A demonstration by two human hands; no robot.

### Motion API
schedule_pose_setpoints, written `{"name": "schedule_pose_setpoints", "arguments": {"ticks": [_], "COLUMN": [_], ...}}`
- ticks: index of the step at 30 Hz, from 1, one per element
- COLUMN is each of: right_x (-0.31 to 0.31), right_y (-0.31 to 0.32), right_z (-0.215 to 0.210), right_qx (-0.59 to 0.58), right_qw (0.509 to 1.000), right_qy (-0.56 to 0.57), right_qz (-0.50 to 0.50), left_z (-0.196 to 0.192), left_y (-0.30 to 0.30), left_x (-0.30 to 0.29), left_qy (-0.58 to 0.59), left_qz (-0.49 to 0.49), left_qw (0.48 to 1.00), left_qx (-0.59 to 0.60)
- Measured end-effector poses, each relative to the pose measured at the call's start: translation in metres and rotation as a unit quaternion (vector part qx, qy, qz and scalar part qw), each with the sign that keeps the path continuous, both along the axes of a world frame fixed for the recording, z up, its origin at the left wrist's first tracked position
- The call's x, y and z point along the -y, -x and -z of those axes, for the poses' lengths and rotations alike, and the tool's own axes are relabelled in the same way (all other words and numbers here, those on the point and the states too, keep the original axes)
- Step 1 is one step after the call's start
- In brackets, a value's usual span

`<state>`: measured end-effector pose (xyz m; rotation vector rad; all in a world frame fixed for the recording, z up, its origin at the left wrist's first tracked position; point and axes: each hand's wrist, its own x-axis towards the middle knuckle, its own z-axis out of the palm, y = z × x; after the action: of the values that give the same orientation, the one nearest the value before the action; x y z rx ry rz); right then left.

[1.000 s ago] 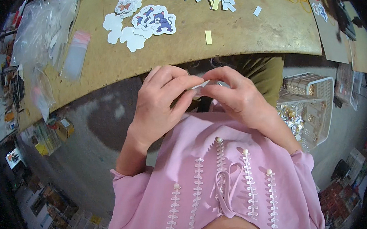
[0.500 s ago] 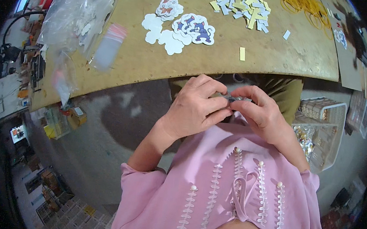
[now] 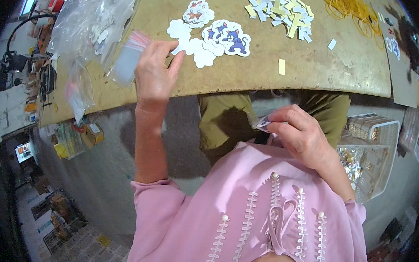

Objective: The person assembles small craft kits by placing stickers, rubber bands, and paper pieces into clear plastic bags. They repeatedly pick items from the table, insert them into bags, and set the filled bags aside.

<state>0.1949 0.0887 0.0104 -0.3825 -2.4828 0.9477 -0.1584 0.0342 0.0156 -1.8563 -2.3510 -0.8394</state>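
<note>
The person wears a pink top (image 3: 261,219) with white beaded trim rows, elbow-length sleeves, and olive trousers (image 3: 225,117).

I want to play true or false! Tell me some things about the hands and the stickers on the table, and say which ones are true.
1. The left hand is pinching a small clear bag above the table. True.
2. The right hand is resting flat on the table. False: it is held off the table, near the lap, pinching a small sticker.
3. Cat stickers lie on the table near the left hand. True.
4. The pile of yellow rubber bands is right beside the left hand. False: it lies far off, at the table's right end.
5. A white basket sits on the person's right side. True.
</note>
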Motion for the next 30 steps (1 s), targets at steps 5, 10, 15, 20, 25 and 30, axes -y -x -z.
{"name": "schedule_pose_setpoints", "arguments": {"ticks": [5, 10, 15, 20, 25, 30], "right_x": [0.001, 0.001, 0.002, 0.002, 0.004, 0.003], "right_y": [0.002, 0.002, 0.000, -0.001, -0.001, -0.002], "right_z": [0.002, 0.003, 0.006, 0.009, 0.012, 0.012], "right_qx": [0.011, 0.017, 0.018, 0.022, 0.025, 0.026], "right_qw": [1.000, 1.000, 1.000, 1.000, 0.999, 0.999], "right_qy": [0.007, 0.008, 0.006, 0.012, 0.018, -0.018], "right_qz": [0.003, 0.012, 0.014, 0.018, 0.018, 0.036], "left_z": [0.000, -0.014, -0.013, -0.020, -0.017, -0.008], "left_y": [0.016, 0.008, 0.011, 0.019, 0.022, 0.016], "left_x": [-0.007, -0.010, -0.012, -0.013, -0.014, -0.013], "left_qy": [0.018, 0.071, 0.070, 0.071, 0.035, -0.005], "left_qz": [0.027, 0.025, 0.032, 0.053, 0.023, -0.083], "left_qw": [0.994, 0.993, 0.995, 0.994, 0.998, 0.996], "left_qx": [-0.100, -0.093, -0.063, 0.070, 0.042, 0.044]}}
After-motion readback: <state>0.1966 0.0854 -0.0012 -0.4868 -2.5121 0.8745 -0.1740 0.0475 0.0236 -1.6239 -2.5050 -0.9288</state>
